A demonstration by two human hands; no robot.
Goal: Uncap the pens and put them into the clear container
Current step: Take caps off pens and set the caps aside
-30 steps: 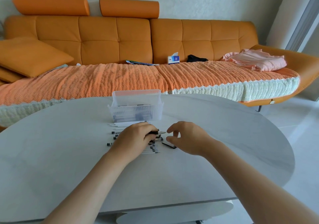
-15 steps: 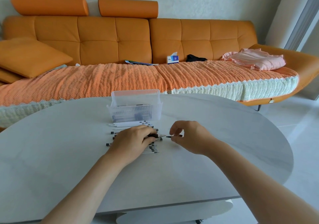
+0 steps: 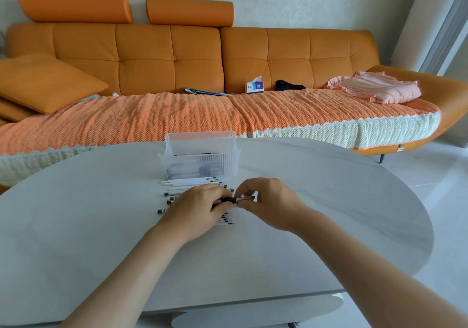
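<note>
A clear ribbed container [image 3: 200, 160] stands on the white table [image 3: 101, 226], with several pens lying inside it. In front of it lies a row of white pens with black caps [image 3: 192, 183], partly hidden under my hands. My left hand [image 3: 197, 207] grips the barrel of one pen [image 3: 236, 199] above the row. My right hand [image 3: 268, 201] pinches that pen's right end, at the cap. The two hands nearly touch.
An orange sofa [image 3: 177, 57] with a knitted cover runs behind the table. On it lie a tissue box [image 3: 254, 86], a dark cloth, papers and a pink garment [image 3: 374, 89]. The table's curved edge falls off to the right, over a pale floor.
My right hand has come left from the table and closed on the end of the pen that my left hand holds. The small black piece it held earlier is out of sight.
</note>
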